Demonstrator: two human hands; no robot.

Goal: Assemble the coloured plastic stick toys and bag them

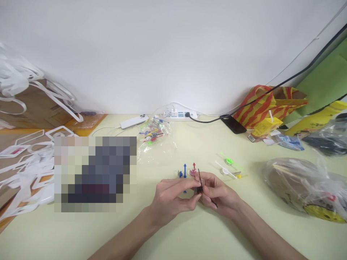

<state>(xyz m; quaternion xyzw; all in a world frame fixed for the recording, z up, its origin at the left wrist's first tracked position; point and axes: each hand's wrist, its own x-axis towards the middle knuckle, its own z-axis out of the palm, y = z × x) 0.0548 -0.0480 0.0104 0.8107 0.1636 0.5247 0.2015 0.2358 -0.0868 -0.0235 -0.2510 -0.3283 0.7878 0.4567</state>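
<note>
My left hand (173,196) and my right hand (218,191) meet low over the table, fingers pinched around a small black spinner arrow (200,188). Its thin stick pokes up between my fingertips; a dark end also shows below my right fingers. Most of its middle is hidden. Just beyond my hands lie a blue spinner arrow (185,170) and a red spinner arrow (194,165), both partly covered. Off to the right of them are a green spinner (229,161), a white spinner (225,171) and a yellow piece (239,176).
A clear plastic bag (155,144) with several coloured parts lies behind my hands, near a power strip (180,115). White plastic frames (40,180) pile up at left, beside a pixelated area. On the right are a black phone (234,124), a drink carton (264,129) and a bulky bag (298,187).
</note>
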